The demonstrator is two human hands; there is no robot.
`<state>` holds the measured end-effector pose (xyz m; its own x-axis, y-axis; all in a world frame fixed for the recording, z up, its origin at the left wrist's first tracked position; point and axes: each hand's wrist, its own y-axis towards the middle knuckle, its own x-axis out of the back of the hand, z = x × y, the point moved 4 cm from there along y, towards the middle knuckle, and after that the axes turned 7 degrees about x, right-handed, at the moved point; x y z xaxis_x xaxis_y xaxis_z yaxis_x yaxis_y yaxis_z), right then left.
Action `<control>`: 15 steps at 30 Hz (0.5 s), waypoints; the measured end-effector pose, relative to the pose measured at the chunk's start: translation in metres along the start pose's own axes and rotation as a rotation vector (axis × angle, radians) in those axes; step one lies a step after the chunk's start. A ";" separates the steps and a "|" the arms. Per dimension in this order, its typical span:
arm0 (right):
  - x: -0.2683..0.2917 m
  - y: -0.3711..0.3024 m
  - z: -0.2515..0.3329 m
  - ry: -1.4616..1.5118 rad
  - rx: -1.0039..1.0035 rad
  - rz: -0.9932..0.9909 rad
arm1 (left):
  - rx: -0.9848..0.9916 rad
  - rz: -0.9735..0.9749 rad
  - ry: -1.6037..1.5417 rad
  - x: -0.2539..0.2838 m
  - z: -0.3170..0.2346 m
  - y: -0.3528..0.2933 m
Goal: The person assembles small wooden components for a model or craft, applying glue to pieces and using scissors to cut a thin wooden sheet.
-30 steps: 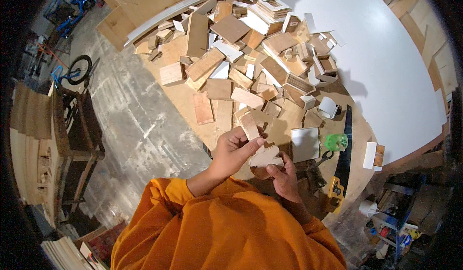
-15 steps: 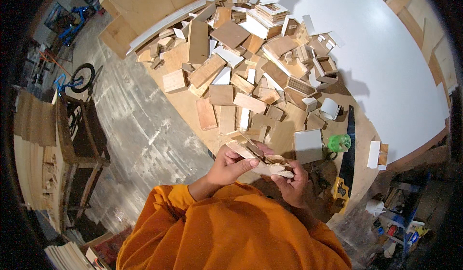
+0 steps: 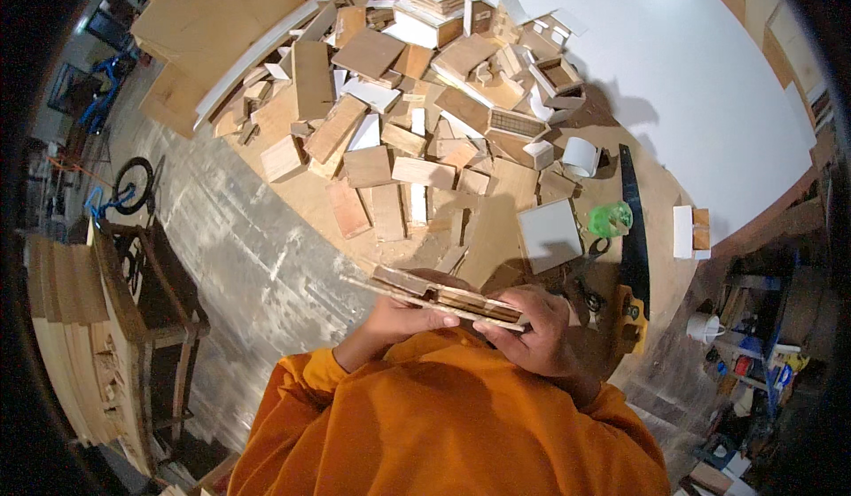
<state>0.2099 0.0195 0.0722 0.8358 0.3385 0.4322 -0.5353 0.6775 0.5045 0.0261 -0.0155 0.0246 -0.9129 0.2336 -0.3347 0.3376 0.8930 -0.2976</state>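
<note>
In front of my chest I hold a long assembly of thin wooden pieces (image 3: 430,296), turned so its layered edge faces up. Slots show between the strips. My left hand (image 3: 394,322) grips its left part, thumb pressed along the near side. Closed round the other end is my right hand (image 3: 542,326), its thumb close to the left one. The far fingers are mostly hidden behind the wood. Just beyond lie loose wooden blocks (image 3: 388,211) on a plywood tabletop (image 3: 510,196).
A handsaw (image 3: 633,239) with a yellow handle lies to the right, beside a green plastic container (image 3: 610,219), scissors (image 3: 588,296) and a white cup (image 3: 581,156). A white square panel (image 3: 549,235) sits nearer. A large white board (image 3: 700,79) is at far right, a wooden bench (image 3: 146,319) at left.
The wooden assembly has been turned from a tilted pose, showing more of its broad side, to nearly edge-on. My hands have moved closer together on it. The whole view has shifted.
</note>
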 end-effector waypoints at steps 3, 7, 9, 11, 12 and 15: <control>0.005 0.007 0.007 0.001 -0.061 0.023 | -0.062 0.001 0.048 0.001 -0.004 -0.004; 0.003 0.007 0.006 -0.007 -0.068 0.031 | -0.052 -0.085 0.027 0.001 -0.002 -0.011; 0.002 0.005 0.004 0.010 -0.079 0.045 | -0.075 -0.134 0.022 -0.002 -0.005 -0.011; 0.001 0.004 0.001 0.045 -0.105 0.025 | -0.077 -0.155 -0.018 -0.005 -0.005 -0.012; 0.001 0.004 0.000 0.063 -0.117 0.016 | -0.078 -0.168 -0.038 -0.006 -0.005 -0.012; 0.000 0.001 -0.004 0.126 -0.228 0.055 | -0.080 -0.251 -0.114 -0.006 0.001 -0.014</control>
<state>0.2094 0.0229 0.0698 0.8223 0.4481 0.3509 -0.5512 0.7805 0.2949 0.0271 -0.0294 0.0300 -0.9324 -0.0389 -0.3593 0.0814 0.9461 -0.3135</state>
